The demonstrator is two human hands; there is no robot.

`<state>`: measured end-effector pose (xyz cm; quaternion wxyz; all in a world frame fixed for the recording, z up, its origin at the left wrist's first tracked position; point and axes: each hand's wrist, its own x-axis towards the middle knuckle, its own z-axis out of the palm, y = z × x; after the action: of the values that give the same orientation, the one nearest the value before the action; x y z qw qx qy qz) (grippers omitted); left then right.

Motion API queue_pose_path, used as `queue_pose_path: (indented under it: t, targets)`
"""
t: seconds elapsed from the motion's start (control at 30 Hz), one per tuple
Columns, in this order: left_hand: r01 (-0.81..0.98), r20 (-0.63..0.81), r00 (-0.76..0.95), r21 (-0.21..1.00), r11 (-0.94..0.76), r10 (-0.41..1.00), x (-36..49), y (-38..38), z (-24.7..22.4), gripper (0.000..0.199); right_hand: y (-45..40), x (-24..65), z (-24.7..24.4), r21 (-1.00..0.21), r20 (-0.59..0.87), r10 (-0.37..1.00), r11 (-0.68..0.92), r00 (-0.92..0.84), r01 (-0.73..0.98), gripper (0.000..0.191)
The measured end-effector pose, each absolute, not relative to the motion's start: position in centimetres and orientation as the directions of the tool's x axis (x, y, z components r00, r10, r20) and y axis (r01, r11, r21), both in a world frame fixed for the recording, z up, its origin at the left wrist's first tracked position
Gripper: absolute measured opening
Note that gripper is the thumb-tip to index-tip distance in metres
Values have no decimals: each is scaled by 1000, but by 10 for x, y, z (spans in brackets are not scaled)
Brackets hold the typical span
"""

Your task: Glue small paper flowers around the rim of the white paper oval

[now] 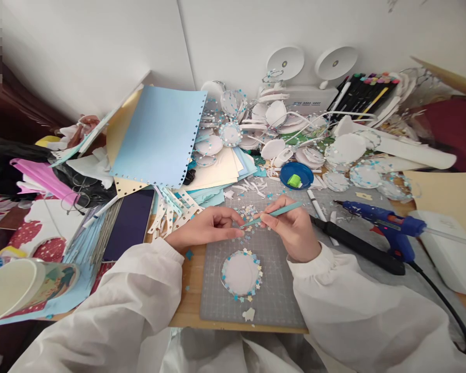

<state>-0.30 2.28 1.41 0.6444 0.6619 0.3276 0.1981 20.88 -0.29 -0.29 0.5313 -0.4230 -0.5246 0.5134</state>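
Note:
My right hand (295,230) is closed around teal tweezers (281,210), whose tips point left and down. Close to those tips, my left hand (207,226) has its thumb and index finger drawn together; anything between them is too small to make out. Beneath both hands lies a scatter of small blue, white and cream paper stars (250,215) on a grey cutting mat (275,290). Nearer to me, a white disc (241,272) lies flat with a ring of stars around its edge. A small cream paper piece (249,314) lies below it.
A blue glue gun (396,223) and a black-handled tool (361,248) lie at right. Behind are a blue dish (296,176), piled decorated discs (231,134) and blue paper (159,134). A dark phone-like slab (128,225) and paper cup (11,290) are at left.

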Motion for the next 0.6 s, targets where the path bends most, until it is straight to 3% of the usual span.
queue_pose_path:
  t: [0.6]
  targets:
    - [197, -180, 686, 979, 59, 705, -3, 25, 11, 32, -4, 207, -1, -983, 168, 985, 165, -37, -77, 29]
